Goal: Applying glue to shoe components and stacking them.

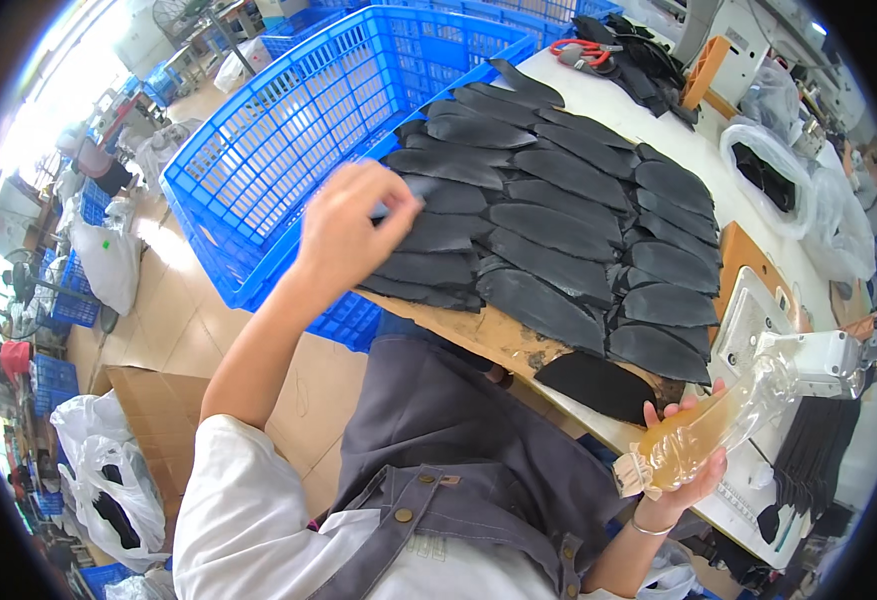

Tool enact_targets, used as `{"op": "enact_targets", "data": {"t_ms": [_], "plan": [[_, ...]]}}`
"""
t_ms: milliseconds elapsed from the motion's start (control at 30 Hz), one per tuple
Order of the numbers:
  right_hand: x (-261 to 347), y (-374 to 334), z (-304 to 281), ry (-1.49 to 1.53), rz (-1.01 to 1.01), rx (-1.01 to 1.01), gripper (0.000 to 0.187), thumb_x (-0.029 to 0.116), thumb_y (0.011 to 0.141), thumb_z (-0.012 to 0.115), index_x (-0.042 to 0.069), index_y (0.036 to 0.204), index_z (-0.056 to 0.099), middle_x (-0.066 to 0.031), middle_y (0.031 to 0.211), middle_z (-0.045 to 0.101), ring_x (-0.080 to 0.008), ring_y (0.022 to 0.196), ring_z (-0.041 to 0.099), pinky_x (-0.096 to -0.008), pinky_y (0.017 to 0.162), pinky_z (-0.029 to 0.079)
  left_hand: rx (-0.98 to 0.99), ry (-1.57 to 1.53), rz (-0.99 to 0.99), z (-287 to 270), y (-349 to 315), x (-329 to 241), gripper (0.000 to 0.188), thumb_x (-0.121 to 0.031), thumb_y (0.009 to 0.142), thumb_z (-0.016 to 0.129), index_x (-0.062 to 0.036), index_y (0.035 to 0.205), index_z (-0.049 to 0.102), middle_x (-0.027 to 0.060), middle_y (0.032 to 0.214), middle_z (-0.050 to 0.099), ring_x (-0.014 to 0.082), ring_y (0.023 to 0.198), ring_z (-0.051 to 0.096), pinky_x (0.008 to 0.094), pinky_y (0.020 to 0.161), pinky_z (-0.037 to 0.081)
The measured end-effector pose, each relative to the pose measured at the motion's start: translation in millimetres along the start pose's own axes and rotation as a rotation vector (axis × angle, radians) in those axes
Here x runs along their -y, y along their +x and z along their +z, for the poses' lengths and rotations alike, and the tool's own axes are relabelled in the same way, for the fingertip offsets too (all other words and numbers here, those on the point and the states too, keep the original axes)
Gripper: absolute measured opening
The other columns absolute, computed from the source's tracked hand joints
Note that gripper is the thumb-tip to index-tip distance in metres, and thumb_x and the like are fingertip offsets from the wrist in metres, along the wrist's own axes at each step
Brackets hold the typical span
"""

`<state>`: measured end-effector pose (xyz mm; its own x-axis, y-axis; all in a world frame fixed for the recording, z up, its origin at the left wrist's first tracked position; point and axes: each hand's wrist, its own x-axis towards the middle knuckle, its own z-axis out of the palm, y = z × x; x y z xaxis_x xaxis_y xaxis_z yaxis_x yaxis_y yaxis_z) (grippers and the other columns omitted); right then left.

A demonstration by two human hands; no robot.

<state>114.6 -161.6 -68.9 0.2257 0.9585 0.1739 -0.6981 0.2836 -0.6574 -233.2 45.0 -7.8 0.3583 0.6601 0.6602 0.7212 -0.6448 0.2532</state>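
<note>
right hand (686,486) wraps the amber bottle (698,435) beside the table; left hand (351,225) curls, blurred, over black pieces (558,235) rowed on the board (438,313), any pinch untellable. too hard a squeeze could spill; a knock could drop the near-edge piece (598,387). room lies above; the blue crate (198,240) crowds the left.

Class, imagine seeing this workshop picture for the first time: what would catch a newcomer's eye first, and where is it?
Probably the rows of dark, curved flat pieces overlapping on a board in the middle, with a large blue crate to their upper left. Next come the hands: the left, blurred, over the pieces' left side, and the right, at lower right, holding a bottle with amber contents.
</note>
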Motion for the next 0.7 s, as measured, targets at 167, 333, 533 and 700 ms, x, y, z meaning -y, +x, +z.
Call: {"op": "enact_targets", "data": {"t_ms": [167,333,533,700], "plan": [[0.5,-1.2,-0.5,0.021,0.0,-0.017,0.084,0.035,0.083,0.058,0.011,0.147,0.008,-0.0164,0.117,0.044,-0.0297,0.108,0.053,-0.0546,0.101,0.037,0.264,-0.134,-0.163,9.7,-5.0,-3.3,0.017,-0.015,0.075,0.073,-0.0054,0.074,0.059,0.0051,0.073,0.056,0.0199,0.069,0.056,0.0305,0.062,0.043],[2.6,-3.8,1.9,-0.022,-0.023,-0.039,0.086,0.036,0.082,0.06,0.011,0.147,0.008,-0.0161,0.117,0.044,-0.0294,0.108,0.053,-0.0541,0.099,0.039,0.126,-0.125,-0.323,18.4,-4.0,-16.2,0.016,-0.011,0.075,0.072,-0.0039,0.071,0.058,0.0054,0.072,0.057,0.0209,0.067,0.055,0.0301,0.06,0.042],[-0.3,6.5,42.9,-0.161,-0.22,-0.035,0.087,0.037,0.081,0.061,0.011,0.146,0.009,-0.0144,0.116,0.046,-0.0302,0.105,0.052,-0.0519,0.098,0.04,0.072,-0.284,0.579,39.9,-50.2,-76.0,0.034,-0.011,0.063,0.071,-0.0069,0.096,0.066,0.0036,0.089,0.059,0.019,0.077,0.056,0.031,0.066,0.045],[-27.7,35.5,88.7,-0.943,-0.53,-0.074,0.102,0.046,0.073,0.071,0.008,0.144,0.01,-0.0189,0.111,0.049,-0.0308,0.096,0.056,-0.0442,0.087,0.047,0.111,-0.305,0.568,63.5,-68.4,-82.1,0.033,-0.011,0.065,0.067,-0.0059,0.098,0.065,0.0044,0.098,0.059,0.0193,0.088,0.054,0.0334,0.077,0.045]]}}
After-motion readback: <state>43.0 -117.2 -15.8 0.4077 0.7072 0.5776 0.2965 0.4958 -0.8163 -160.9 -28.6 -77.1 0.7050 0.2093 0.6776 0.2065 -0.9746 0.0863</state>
